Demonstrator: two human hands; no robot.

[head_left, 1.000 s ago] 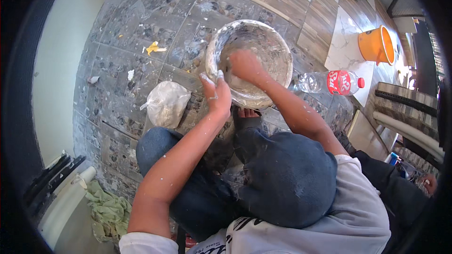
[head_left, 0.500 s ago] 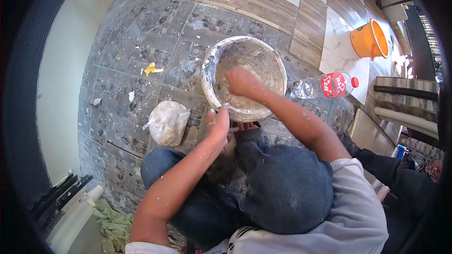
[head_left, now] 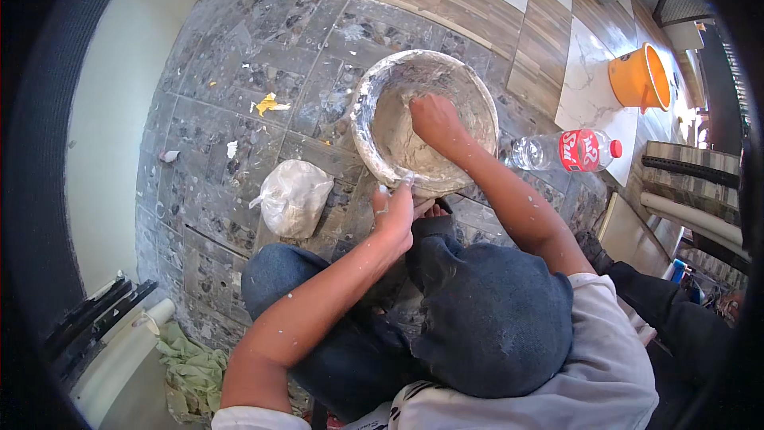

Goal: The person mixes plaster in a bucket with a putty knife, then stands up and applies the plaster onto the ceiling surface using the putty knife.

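A round, paste-smeared basin [head_left: 368, 151] sits on the tiled floor in front of my knees. Grey-beige wet paste [head_left: 402, 139] coats its bottom and walls. My right hand [head_left: 439, 121] is inside the basin, closed into a fist in the paste; whatever its fingers may hold is hidden. At the near rim, my left hand [head_left: 392, 215] grips the basin, with whitish smears on the fingertips. Left of that hand, a knotted clear plastic bag of white material [head_left: 293, 201] rests on the floor.
A clear bottle with a red label [head_left: 567, 150] lies right of the basin. Farther right is an orange bucket [head_left: 633, 81]. Yellow scraps [head_left: 270, 103] litter the patterned floor. A green cloth [head_left: 191, 366] lies at lower left. A dark-clothed limb [head_left: 668, 295] extends at right.
My right fist has moved rightward within the basin through the paste. My left hand keeps its hold on the near rim. The whole view has shifted slightly.
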